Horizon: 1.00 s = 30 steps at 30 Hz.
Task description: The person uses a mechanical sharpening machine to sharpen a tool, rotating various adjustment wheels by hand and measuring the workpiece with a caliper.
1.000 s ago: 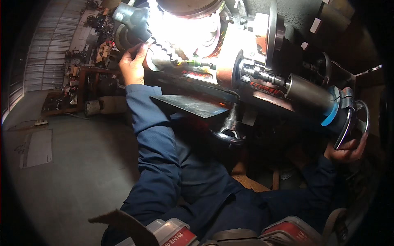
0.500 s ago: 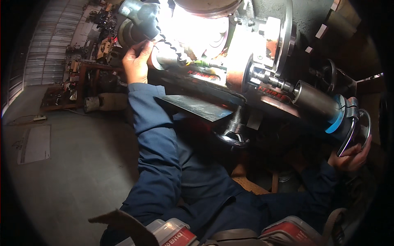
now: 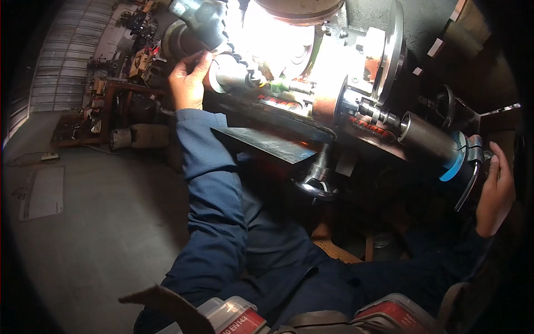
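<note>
A metal machine with a horizontal shaft runs across the upper middle. My left hand [image 3: 189,80] is closed around the left end of its round metal housing [image 3: 221,75], thumb on top; the other fingertips are partly hidden. At the far right, my right hand [image 3: 499,189] curls over the small handwheel behind the grey tailstock cylinder [image 3: 431,139], mostly covering the wheel. A blue ring [image 3: 455,158] and a clamp lever [image 3: 467,186] sit beside that hand. Between the two ends, a slim shaft [image 3: 380,114] spans to the tailstock, next to a large thin wheel [image 3: 392,53].
A lamp [image 3: 203,22] on a flexible arm glares over the machine's middle. Below, a flat metal plate [image 3: 267,143] juts toward me, beside a chrome handwheel [image 3: 315,186]. Left lie a cluttered bench [image 3: 105,111] and a white sheet [image 3: 43,192] on the floor.
My right hand has moved up and outward around the small handwheel, its fingers now higher. My left hand stays on the housing end. The view has shifted slightly.
</note>
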Each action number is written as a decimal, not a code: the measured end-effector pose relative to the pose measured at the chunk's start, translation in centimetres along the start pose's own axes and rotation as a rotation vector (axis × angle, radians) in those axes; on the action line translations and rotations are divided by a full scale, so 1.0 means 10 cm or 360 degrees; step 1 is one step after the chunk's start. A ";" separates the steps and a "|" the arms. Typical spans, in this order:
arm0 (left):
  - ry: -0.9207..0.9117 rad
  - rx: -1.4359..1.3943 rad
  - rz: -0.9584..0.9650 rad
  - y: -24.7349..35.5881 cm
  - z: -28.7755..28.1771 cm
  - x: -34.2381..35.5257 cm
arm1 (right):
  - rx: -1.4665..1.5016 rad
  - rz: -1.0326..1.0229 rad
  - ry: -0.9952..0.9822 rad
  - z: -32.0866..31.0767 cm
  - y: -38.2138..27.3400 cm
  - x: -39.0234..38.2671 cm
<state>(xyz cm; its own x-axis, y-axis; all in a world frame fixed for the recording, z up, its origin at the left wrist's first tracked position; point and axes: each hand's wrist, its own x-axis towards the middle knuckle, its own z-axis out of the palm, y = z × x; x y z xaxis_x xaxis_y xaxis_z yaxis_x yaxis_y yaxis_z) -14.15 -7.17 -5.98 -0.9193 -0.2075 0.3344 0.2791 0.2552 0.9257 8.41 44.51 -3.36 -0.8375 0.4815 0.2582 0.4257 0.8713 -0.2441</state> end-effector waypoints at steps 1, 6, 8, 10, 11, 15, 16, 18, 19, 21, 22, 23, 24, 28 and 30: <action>-0.0009 0.0029 0.0027 0.01 0.01 0.00 | -0.0010 -0.0004 0.0004 -0.02 0.00 0.04; -0.0010 -0.0038 -0.0027 0.00 0.04 -0.01 | 0.0121 -0.0083 -0.0311 -0.02 0.20 0.28; -0.0002 0.0016 0.0007 0.04 0.00 -0.01 | 0.0237 -0.0098 -0.0399 0.09 0.30 0.37; -0.0009 0.0056 0.0035 0.10 -0.03 0.00 | 0.0349 -0.0105 -0.0485 0.22 0.46 0.49; -0.0022 0.0079 0.0058 0.12 -0.03 0.00 | 0.0640 0.0042 -0.0693 0.29 0.58 0.56; -0.0046 -0.0051 0.0014 -0.02 0.04 0.00 | 0.0868 0.0485 -0.1218 -0.04 0.33 0.75; -0.0048 -0.0071 0.0004 -0.04 0.04 0.00 | 0.0851 0.0489 -0.1206 -0.03 0.37 0.83; -0.0052 -0.0052 0.0006 0.02 0.03 0.00 | 0.0388 -0.0633 -0.1298 0.16 0.49 0.98; -0.0048 0.0014 0.0031 0.10 0.00 -0.01 | 0.0337 -0.0940 -0.1290 0.32 0.48 1.01; -0.0045 0.0013 0.0030 0.10 -0.01 -0.02 | 0.0373 -0.0667 -0.1607 0.30 0.30 1.09; -0.0036 -0.0002 0.0024 0.10 0.00 -0.02 | 0.0492 -0.0082 -0.1922 0.26 0.25 1.12; -0.0026 -0.0012 0.0019 0.11 0.01 -0.03 | 0.0632 0.0200 -0.1876 0.35 0.37 1.12; -0.0027 -0.0017 0.0015 0.12 0.01 -0.03 | 0.0626 0.0204 -0.1875 0.36 0.36 1.12; -0.0069 -0.0083 -0.0003 0.08 0.02 -0.03 | 0.0734 0.0594 -0.2163 0.39 0.32 1.21; -0.0094 -0.0133 -0.0003 0.08 0.01 -0.03 | 0.0651 0.0607 -0.2258 0.48 0.39 1.27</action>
<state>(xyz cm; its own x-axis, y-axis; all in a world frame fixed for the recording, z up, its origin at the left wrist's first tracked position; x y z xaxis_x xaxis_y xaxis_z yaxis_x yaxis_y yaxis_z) -13.70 -6.85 -5.32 -0.9339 -0.1512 0.3240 0.2973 0.1748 0.9386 -2.23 53.57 -5.55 -0.4312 -0.0285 -0.9018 0.7640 0.5201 -0.3818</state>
